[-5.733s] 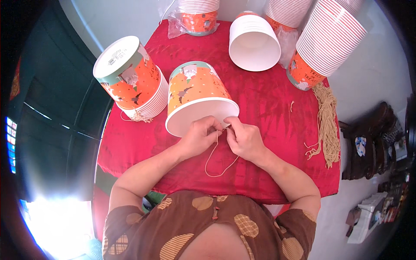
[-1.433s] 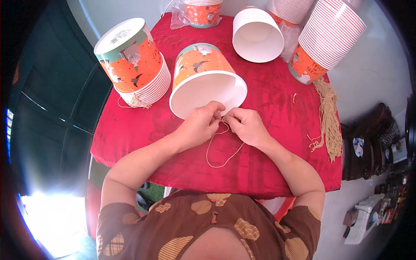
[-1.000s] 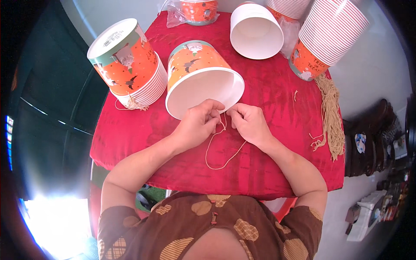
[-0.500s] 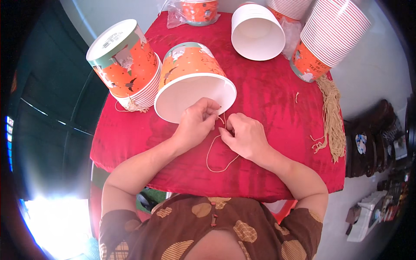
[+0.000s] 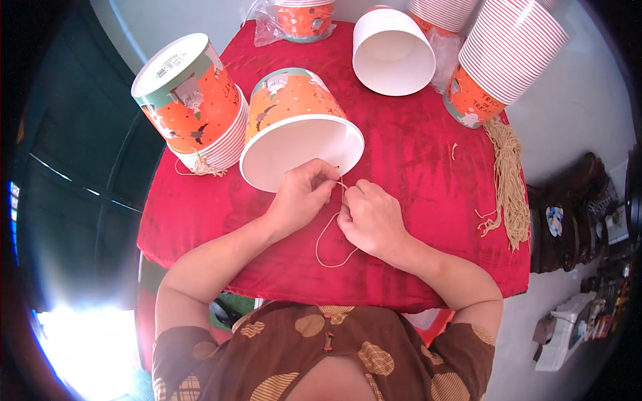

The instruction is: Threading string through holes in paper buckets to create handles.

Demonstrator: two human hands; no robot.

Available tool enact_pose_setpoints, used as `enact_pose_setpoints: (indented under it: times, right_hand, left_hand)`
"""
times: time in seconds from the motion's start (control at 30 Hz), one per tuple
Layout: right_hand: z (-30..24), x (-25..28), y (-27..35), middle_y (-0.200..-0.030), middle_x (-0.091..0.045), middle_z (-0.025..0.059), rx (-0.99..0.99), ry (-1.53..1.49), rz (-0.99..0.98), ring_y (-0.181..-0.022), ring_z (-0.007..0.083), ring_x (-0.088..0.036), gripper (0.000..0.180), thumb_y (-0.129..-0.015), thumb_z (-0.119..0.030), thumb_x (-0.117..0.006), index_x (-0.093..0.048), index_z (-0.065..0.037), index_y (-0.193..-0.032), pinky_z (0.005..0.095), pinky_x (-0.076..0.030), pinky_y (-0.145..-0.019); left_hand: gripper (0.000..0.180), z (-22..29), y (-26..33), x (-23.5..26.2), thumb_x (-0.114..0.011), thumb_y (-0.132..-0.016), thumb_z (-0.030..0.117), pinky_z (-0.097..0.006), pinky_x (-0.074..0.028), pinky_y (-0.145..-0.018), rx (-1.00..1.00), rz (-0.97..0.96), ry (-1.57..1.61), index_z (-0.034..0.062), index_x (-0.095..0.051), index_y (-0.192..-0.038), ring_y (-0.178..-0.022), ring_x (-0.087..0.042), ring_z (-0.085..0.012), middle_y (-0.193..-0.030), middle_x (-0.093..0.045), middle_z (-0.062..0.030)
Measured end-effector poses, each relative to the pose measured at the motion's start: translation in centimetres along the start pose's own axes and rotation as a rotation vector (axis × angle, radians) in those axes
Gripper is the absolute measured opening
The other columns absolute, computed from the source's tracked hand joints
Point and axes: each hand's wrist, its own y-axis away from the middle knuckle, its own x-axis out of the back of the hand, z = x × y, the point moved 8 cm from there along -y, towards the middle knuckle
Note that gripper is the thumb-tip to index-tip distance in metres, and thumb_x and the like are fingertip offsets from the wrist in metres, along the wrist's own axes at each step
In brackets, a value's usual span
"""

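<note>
An orange paper bucket [image 5: 294,100] with a white inside and a green base band lies on its side, its mouth toward me. A thin tan string [image 5: 319,248] comes from a small hole near the rim and hangs in a loop onto the red cloth. At the rim's lower right, my left hand [image 5: 304,192] pinches the string. Just right of it and below the rim, my right hand [image 5: 371,215] is closed on the same string, with its fingertips partly hidden. The string crosses itself between the two hands.
Upside-down stacked buckets [image 5: 194,100] stand at the left, with string ends near their rims. Another bucket [image 5: 393,57] lies at the back, near a tall bucket stack [image 5: 501,60]. A tan string bundle [image 5: 509,187] hangs over the right edge of the red-covered table [image 5: 428,267].
My right hand has shifted slightly left, its fingers closing in tighter on the string by my left hand. The string between them looks more drawn together.
</note>
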Motion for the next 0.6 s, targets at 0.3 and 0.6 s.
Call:
enact_pose_setpoints:
  times: [0.3, 0.6]
  right_hand:
    - [-2.4, 0.9, 0.3, -0.076, -0.054, 0.0119, 0.142, -0.087, 0.061, -0.069, 0.0296, -0.059, 0.017, -0.076, -0.012, -0.067, -0.056, -0.003, -0.087, 0.0420, -0.050, -0.057]
    - [-4.6, 0.5, 1.1, -0.076, -0.053, 0.0091, 0.571, 0.041, -0.011, -0.068, 0.0217, -0.060, 0.011, -0.076, -0.012, -0.059, -0.056, -0.005, -0.084, 0.0325, -0.051, -0.055]
  left_hand:
    - [0.009, -0.2, -0.2, 0.4, -0.056, -0.089, -0.002, -0.025, -0.051, -0.059, -0.149, 0.091, -0.011, -0.0023, -0.060, -0.097, -0.066, -0.060, -0.0083, -0.084, -0.065, -0.0048]
    - [0.006, -0.1, -0.2, 0.0, -0.057, -0.091, -0.004, -0.021, -0.049, -0.059, -0.006, 0.004, -0.001, -0.0016, -0.059, -0.097, -0.067, -0.057, -0.0049, -0.083, -0.062, -0.0020]
